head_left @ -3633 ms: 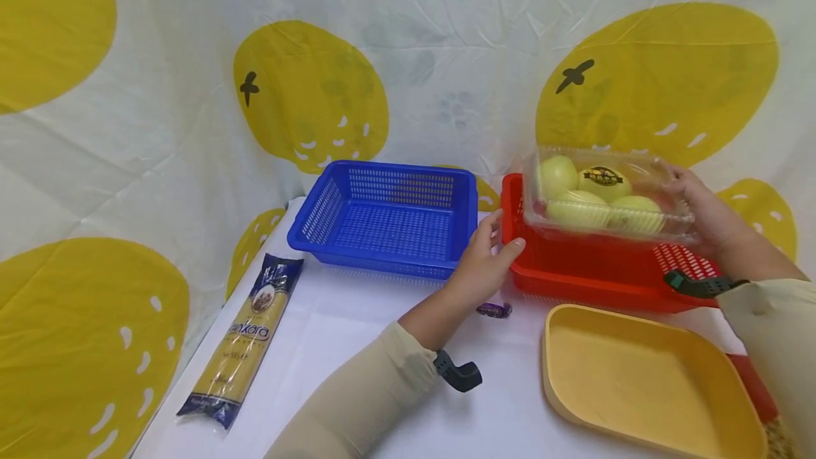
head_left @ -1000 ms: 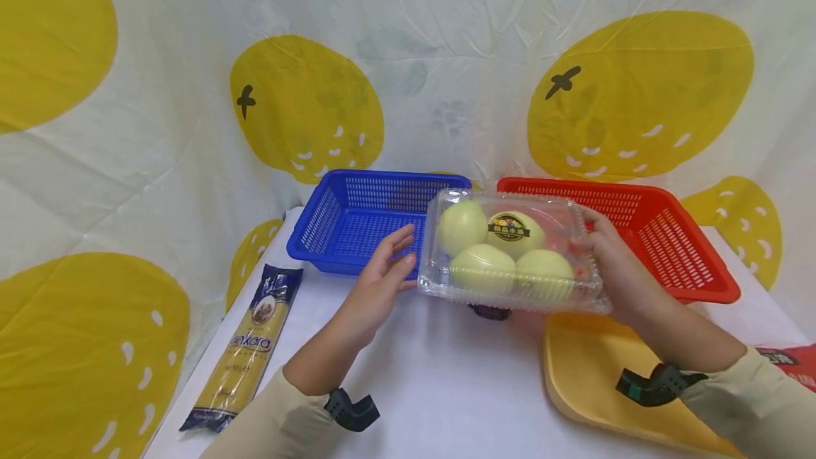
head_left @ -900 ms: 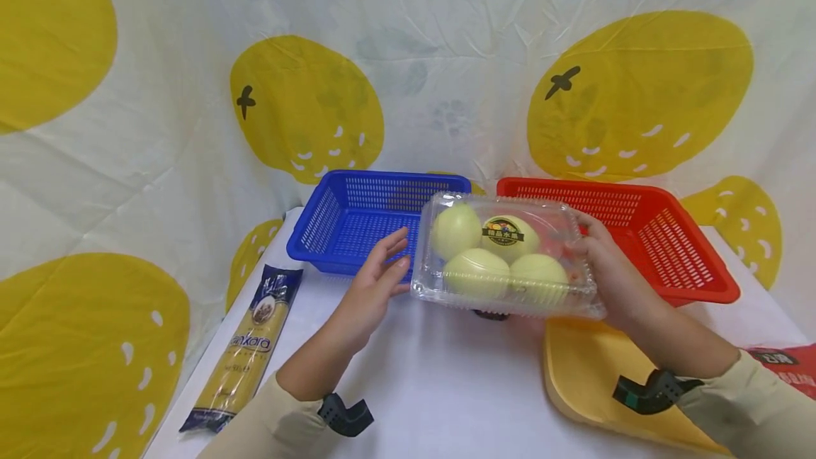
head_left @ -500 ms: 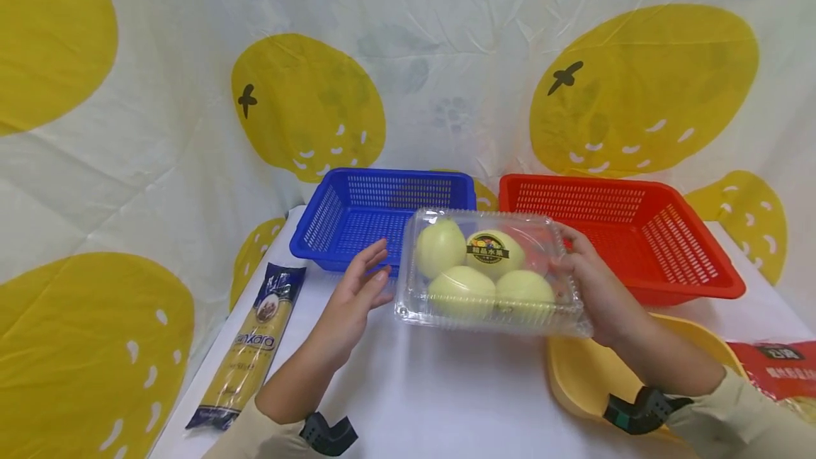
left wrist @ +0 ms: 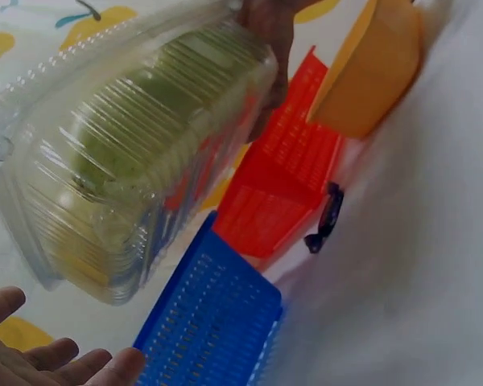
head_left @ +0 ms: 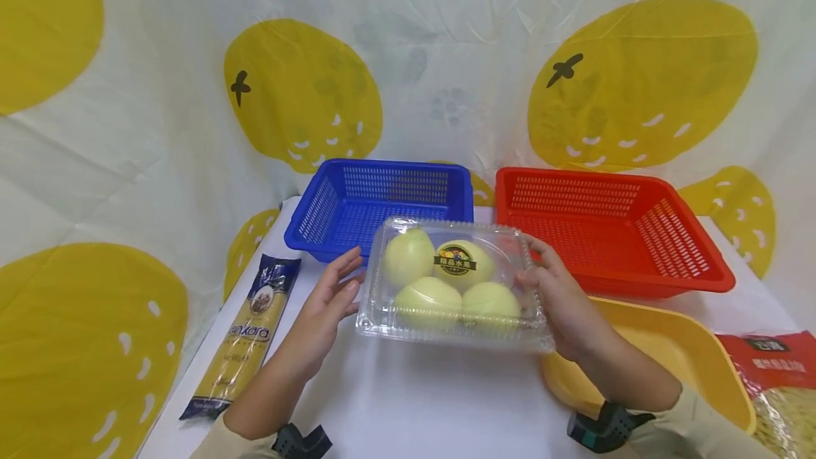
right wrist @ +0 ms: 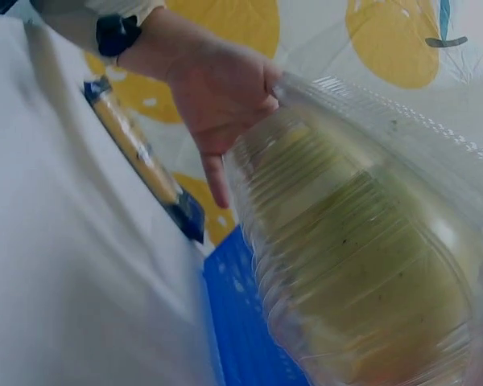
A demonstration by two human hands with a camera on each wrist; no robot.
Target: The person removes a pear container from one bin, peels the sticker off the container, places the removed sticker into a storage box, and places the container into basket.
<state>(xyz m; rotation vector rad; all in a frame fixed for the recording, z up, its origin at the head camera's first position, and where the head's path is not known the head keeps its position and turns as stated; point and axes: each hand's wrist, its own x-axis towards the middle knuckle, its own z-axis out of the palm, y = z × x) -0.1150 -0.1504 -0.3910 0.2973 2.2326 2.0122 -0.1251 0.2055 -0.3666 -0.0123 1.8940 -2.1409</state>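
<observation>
A clear plastic clamshell box point(head_left: 449, 289) of several round pale yellow-green fruits point(head_left: 428, 302) hangs in the air over the white tabletop, a dark fruit label on its lid. My right hand point(head_left: 564, 307) grips its right end, thumb over the lid. My left hand point(head_left: 321, 314) is at the box's left end with fingers spread. In the left wrist view a gap shows between the left fingertips point(left wrist: 52, 354) and the box. From the right wrist view the box's ribbed side point(right wrist: 362, 265) fills much of the picture.
Behind the box are a blue basket point(head_left: 382, 168) and a red basket point(head_left: 612, 282). A yellow tray point(head_left: 695, 353) and a red-topped noodle bag point(head_left: 774, 363) lie right. At left lies a spaghetti pack point(head_left: 245, 338). A dark wrapped sweet point(left wrist: 328, 217) lies near the red basket.
My right hand has brought the box from over the red basket leftward and nearer to me. The left hand has left the baskets' edge and drawn back left alongside the box.
</observation>
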